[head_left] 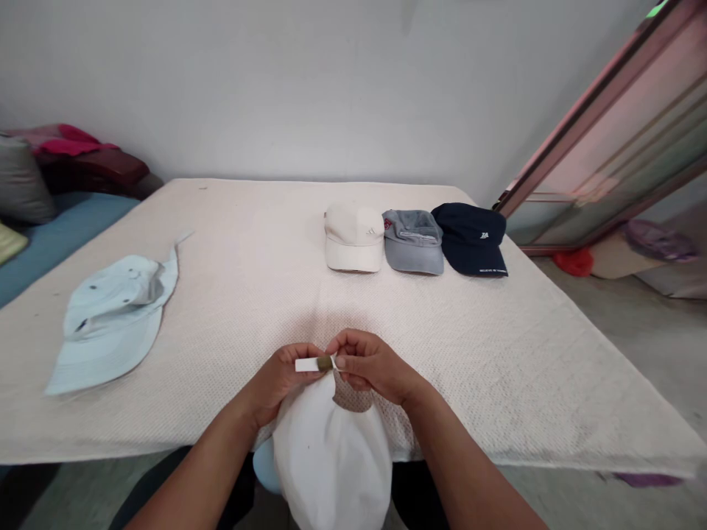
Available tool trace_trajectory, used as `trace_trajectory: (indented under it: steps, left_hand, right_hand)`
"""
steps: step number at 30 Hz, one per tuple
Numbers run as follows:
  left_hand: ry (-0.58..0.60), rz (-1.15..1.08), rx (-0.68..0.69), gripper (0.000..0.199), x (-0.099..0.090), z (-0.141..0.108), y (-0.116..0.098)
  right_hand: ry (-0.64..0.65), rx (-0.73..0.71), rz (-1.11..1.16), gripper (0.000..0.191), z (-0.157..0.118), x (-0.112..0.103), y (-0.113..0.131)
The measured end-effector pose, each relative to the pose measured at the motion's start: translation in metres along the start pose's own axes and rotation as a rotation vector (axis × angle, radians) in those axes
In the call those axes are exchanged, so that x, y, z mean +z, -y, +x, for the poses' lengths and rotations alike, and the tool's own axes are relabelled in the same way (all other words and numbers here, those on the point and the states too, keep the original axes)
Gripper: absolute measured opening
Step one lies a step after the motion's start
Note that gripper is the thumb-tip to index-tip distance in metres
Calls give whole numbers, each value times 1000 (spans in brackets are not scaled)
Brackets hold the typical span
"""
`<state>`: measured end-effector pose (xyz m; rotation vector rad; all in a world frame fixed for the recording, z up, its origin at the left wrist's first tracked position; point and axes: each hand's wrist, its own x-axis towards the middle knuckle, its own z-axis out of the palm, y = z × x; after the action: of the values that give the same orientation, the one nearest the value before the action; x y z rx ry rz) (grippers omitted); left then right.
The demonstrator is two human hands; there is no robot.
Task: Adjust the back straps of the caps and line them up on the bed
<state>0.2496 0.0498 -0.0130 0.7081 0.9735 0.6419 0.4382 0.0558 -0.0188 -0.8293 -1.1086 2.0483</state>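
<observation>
A white cap [331,456] hangs at the table's near edge, its back opening facing up and its crown toward me. Its white strap runs through a brass-coloured buckle [325,363]. My left hand [284,379] is closed on the strap and cap edge left of the buckle. With thumb and fingers pinched, my right hand [367,364] grips the strap just right of the buckle. A light blue piece, perhaps the brim [267,465], shows below my left wrist.
A pale blue cap [113,316] with its strap loose lies at the left. Toward the back right stand a cream cap [353,239], a grey cap [414,254] and a navy cap [472,239] in a row. A white textured cloth [248,272] covers the table.
</observation>
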Motion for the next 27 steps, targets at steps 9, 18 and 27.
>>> trace_trajectory:
  steps: [9,18,27]
  left_hand:
    - [133,37,-48,32,-3,-6,2]
    - [86,61,-47,22,-5,0,6]
    - [-20,-406,63,9,-7,-2,-8]
  right_hand:
    - [-89,43,-251,14,5,0,-3]
    - [-154,35,-285,5,10,7,-7]
    - [19,49,-67,20,-11,-3,6]
